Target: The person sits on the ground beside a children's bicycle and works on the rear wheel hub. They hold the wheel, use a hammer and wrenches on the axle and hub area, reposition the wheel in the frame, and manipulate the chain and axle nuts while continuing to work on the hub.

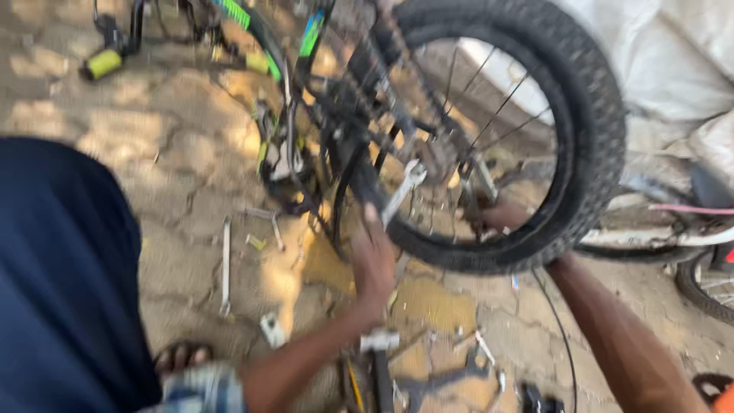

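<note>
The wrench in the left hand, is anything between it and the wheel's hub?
Nothing visible blocks it. The left hand holds the wrench up against the rear wheel, its head close to the hub. The right hand reaches through the spokes from the other side.

Left hand (373,256) holding wrench (403,189) at bicycle wheel (592,138)

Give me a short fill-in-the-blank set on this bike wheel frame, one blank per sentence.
1. The left hand holds a silver ____ up toward the hub of the wheel.
2. The right hand reaches through the wheel's ____.
3. The wheel's knobby tyre is coloured ____.
4. A long metal tool lies on the ____ ground.

Missing words: wrench; spokes; black; stone-paved
</note>
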